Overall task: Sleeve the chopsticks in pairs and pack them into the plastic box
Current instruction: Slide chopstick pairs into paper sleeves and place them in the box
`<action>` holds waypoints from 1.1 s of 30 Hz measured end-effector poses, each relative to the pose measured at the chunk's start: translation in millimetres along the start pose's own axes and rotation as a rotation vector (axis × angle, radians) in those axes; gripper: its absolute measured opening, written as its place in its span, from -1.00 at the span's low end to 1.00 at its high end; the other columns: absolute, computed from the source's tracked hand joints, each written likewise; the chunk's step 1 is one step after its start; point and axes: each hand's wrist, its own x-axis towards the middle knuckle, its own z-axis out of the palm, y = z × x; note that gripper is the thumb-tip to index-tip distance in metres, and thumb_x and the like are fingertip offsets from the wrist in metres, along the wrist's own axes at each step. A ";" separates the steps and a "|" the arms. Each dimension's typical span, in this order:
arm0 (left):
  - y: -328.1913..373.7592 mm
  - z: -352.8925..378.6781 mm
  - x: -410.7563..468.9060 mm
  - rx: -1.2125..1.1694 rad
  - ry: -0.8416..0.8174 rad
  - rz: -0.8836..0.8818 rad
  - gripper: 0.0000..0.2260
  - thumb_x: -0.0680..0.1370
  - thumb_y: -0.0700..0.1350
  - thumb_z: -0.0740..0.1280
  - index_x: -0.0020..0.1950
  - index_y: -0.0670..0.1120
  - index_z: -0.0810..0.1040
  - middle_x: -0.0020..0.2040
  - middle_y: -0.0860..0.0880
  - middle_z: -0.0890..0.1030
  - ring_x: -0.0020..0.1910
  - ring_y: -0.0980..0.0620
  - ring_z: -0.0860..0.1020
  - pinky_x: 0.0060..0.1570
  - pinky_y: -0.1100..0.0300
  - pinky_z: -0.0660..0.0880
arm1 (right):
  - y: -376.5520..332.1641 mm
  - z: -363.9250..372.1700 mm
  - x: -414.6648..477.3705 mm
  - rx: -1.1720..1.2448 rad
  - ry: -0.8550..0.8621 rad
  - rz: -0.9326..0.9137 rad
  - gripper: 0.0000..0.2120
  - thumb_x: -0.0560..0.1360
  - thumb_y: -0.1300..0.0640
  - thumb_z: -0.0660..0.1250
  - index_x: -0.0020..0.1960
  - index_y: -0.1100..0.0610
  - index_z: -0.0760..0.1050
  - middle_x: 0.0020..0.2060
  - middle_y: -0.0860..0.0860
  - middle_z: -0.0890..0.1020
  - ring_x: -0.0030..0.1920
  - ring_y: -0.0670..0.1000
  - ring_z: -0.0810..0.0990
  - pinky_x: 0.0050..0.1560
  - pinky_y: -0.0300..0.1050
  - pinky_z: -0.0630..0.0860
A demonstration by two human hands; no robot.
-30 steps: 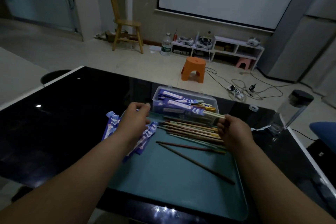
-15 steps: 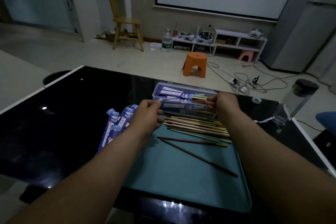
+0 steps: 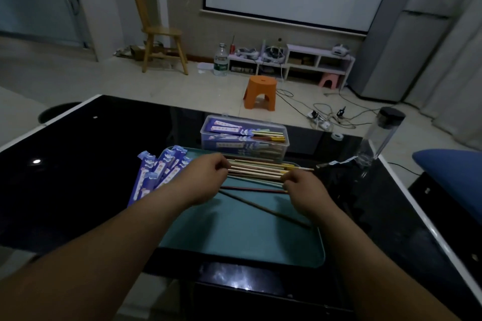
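Note:
A clear plastic box (image 3: pixel 285 138) stands behind the teal tray (image 3: pixel 234 237) and holds several sleeved chopstick pairs (image 3: pixel 229 129). Several loose chopsticks (image 3: pixel 255 171) lie in a bundle across the tray's far end. A red chopstick (image 3: pixel 250 189) and a dark one (image 3: pixel 260 207) lie apart in front of it. Empty purple sleeves (image 3: pixel 156 174) are heaped at the tray's left edge. My left hand (image 3: pixel 208 177) pinches the bundle's left ends with curled fingers. My right hand (image 3: pixel 305 190) pinches at the right ends.
The tray sits on a black glass table (image 3: pixel 91 151). At the right stand a clear bottle with a black cap (image 3: pixel 383 133), a roll of tape (image 3: pixel 337 135) and a torn wrapper scrap (image 3: pixel 336 163). A blue seat (image 3: pixel 448 164) is beyond the table's right edge.
Both hands carried a sleeved pair to the plastic box and left it there. They have drawn back to the loose chopsticks on the tray and closed on their ends.

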 end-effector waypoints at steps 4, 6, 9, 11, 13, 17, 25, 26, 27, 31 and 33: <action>-19.9 27.3 16.2 0.354 -0.046 0.140 -0.72 0.61 -0.08 0.30 0.32 0.02 0.55 0.32 -0.04 0.54 0.33 -0.11 0.48 0.30 0.07 0.41 | 6.2 10.1 5.1 -0.305 0.023 -0.127 -0.70 0.60 0.17 0.23 0.26 0.03 0.64 0.21 0.07 0.66 0.21 0.16 0.60 0.23 0.04 0.55; -20.0 31.4 23.6 0.447 -0.066 0.176 -0.71 0.61 -0.02 0.28 0.33 0.06 0.53 0.32 -0.02 0.52 0.34 -0.11 0.47 0.31 -0.02 0.42 | 7.7 11.0 9.9 -0.402 0.030 -0.183 -0.69 0.60 0.17 0.22 0.25 0.01 0.62 0.22 0.07 0.62 0.21 0.17 0.56 0.21 0.09 0.54; -21.6 38.4 32.6 0.496 -0.072 0.184 -0.72 0.62 0.03 0.26 0.32 0.08 0.52 0.31 -0.01 0.52 0.34 -0.09 0.45 0.31 -0.08 0.42 | 10.9 9.7 19.0 -0.486 0.023 -0.214 -0.70 0.59 0.16 0.24 0.27 -0.01 0.59 0.25 0.03 0.57 0.24 0.16 0.50 0.20 0.08 0.50; -26.8 44.2 34.3 0.513 -0.115 0.161 -0.71 0.64 0.06 0.24 0.36 0.11 0.50 0.35 0.01 0.50 0.36 -0.07 0.43 0.34 -0.12 0.39 | 14.1 10.2 22.5 -0.521 0.036 -0.224 -0.70 0.59 0.15 0.25 0.27 -0.01 0.60 0.24 0.03 0.56 0.25 0.16 0.49 0.19 0.07 0.48; -32.0 48.3 34.9 0.523 -0.137 0.142 -0.70 0.65 0.09 0.22 0.37 0.13 0.48 0.35 0.02 0.49 0.37 -0.07 0.43 0.34 -0.13 0.38 | 15.7 11.0 23.5 -0.531 0.075 -0.245 -0.72 0.58 0.15 0.27 0.23 0.00 0.63 0.19 0.04 0.57 0.22 0.16 0.50 0.15 0.06 0.48; -34.0 50.5 34.8 0.517 -0.117 0.137 -0.72 0.65 0.10 0.22 0.36 0.14 0.48 0.33 0.03 0.49 0.35 -0.06 0.43 0.33 -0.10 0.37 | 17.1 13.3 22.5 -0.558 0.049 -0.260 -0.75 0.61 0.11 0.24 0.21 -0.03 0.62 0.15 0.01 0.58 0.19 0.13 0.52 0.13 0.04 0.46; -36.4 48.1 29.3 0.533 -0.173 0.191 -0.81 0.65 0.06 0.22 0.24 0.17 0.51 0.25 0.06 0.51 0.29 -0.03 0.46 0.27 -0.10 0.40 | 8.8 12.7 18.0 -0.565 0.011 -0.260 -0.82 0.63 0.00 0.24 0.13 -0.05 0.60 0.09 -0.02 0.58 0.14 0.09 0.54 0.13 0.05 0.47; -37.2 46.2 27.6 0.535 -0.177 0.200 -0.83 0.65 0.05 0.24 0.22 0.18 0.52 0.24 0.08 0.51 0.28 -0.02 0.47 0.26 -0.10 0.40 | 7.6 12.4 16.1 -0.558 -0.002 -0.264 -0.85 0.62 0.00 0.25 0.08 -0.05 0.59 0.05 -0.03 0.59 0.11 0.09 0.55 0.09 0.03 0.48; -37.6 44.1 26.2 0.539 -0.181 0.210 -0.85 0.64 0.05 0.25 0.20 0.18 0.52 0.23 0.09 0.51 0.27 -0.01 0.47 0.26 -0.10 0.41 | 5.9 12.0 14.4 -0.548 -0.028 -0.262 -0.88 0.62 0.01 0.25 0.03 -0.06 0.57 0.01 -0.04 0.60 0.06 0.07 0.57 0.03 0.01 0.49; -39.0 36.6 19.0 0.581 -0.213 0.240 -0.91 0.62 0.07 0.30 0.11 0.19 0.53 0.15 0.08 0.49 0.22 0.00 0.46 0.20 -0.04 0.44 | -0.9 12.8 4.7 -0.525 -0.137 -0.271 -0.94 0.62 0.02 0.29 -0.03 -0.09 0.51 -0.06 -0.07 0.59 -0.07 0.01 0.54 -0.09 -0.05 0.48; -41.1 33.5 16.5 0.590 -0.226 0.264 -0.94 0.61 0.08 0.31 0.07 0.17 0.53 0.06 0.09 0.43 0.16 0.00 0.47 0.15 -0.01 0.46 | -3.2 13.3 -2.1 -0.526 -0.156 -0.303 -0.97 0.61 0.01 0.32 0.02 -0.13 0.50 -0.05 -0.11 0.54 -0.06 -0.02 0.50 -0.10 -0.06 0.44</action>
